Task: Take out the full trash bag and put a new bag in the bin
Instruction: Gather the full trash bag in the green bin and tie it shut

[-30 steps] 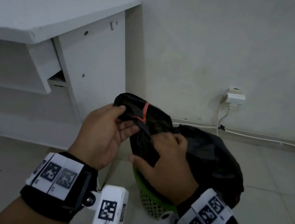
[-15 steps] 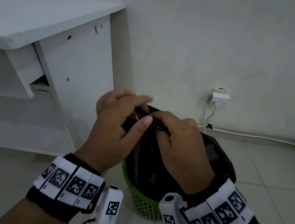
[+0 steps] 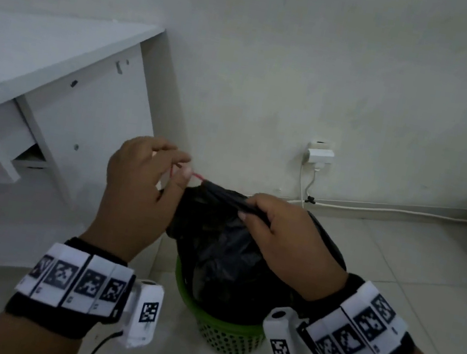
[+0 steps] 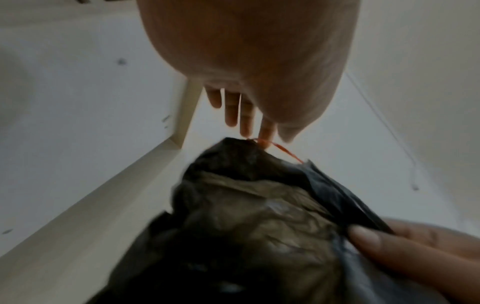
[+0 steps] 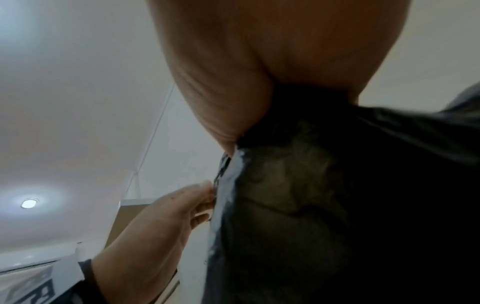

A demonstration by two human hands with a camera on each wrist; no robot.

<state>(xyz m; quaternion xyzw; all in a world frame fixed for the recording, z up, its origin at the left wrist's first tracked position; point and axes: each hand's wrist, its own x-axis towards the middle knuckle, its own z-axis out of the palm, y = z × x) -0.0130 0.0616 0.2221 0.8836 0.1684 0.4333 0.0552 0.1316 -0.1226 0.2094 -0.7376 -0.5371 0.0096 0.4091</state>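
Observation:
A full black trash bag [image 3: 222,253] stands in a green perforated bin [image 3: 229,336] on the tiled floor. My left hand [image 3: 142,192] pinches a thin red drawstring [image 3: 198,175] at the bag's gathered top and holds it taut to the left. My right hand [image 3: 287,236] grips the bunched neck of the bag just right of the string. In the left wrist view the red drawstring [image 4: 281,150] runs from my fingertips [image 4: 267,131] to the black trash bag [image 4: 259,216]. In the right wrist view the black trash bag [image 5: 337,205] fills the right side under my palm.
A white desk [image 3: 56,77] with a side panel stands close on the left. Behind the bin on the wall sits a wall socket with a charger [image 3: 319,154], and a white cable [image 3: 406,213] runs along the skirting. Tiled floor [image 3: 427,273] lies to the right.
My left hand has drawn the red drawstring out to the left, away from the bag's neck. My right hand has slid down to grip the bunched neck. The view has tilted up.

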